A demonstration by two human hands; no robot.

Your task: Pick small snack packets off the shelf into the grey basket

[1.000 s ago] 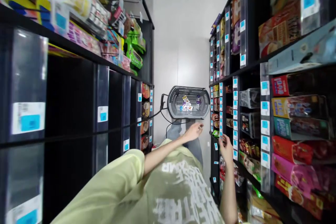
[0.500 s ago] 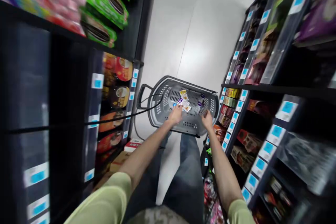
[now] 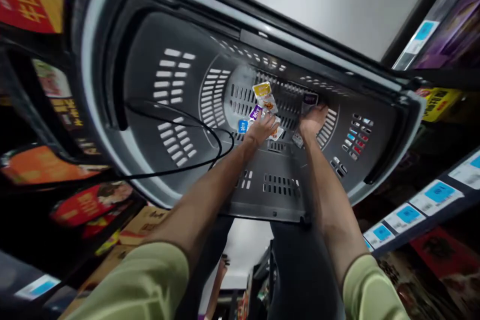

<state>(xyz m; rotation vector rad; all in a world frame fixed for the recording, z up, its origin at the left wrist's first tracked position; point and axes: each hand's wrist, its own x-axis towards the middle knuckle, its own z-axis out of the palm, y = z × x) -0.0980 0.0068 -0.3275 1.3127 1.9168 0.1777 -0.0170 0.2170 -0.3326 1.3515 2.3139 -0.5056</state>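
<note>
Deep inside a grey plastic shopping basket (image 3: 142,75), both my hands are on small snack packets. My left hand (image 3: 261,129) has its fingers curled over a bunch of white packets with purple and blue (image 3: 243,126) labels, partly hidden beneath it. Against that bunch rests a packet with a yellow label (image 3: 264,94). To the right, my right hand (image 3: 314,120) is closed around a packet with a dark purple label (image 3: 309,101). Its fingertips are largely hidden by the back of the hand. Another clear-and-white packet end (image 3: 298,140) shows below that wrist.
A black cable (image 3: 180,166) runs from the left over the basket rim and loops inside. Shelves with boxed foods (image 3: 93,202) stand close on the left. On the right are shelves with price tags (image 3: 408,214). Pale floor (image 3: 318,0) lies beyond the basket.
My view has come much closer to the basket, which now fills the middle. Both hands have reached deeper among the packets, the right one now over the purple-labelled packet.
</note>
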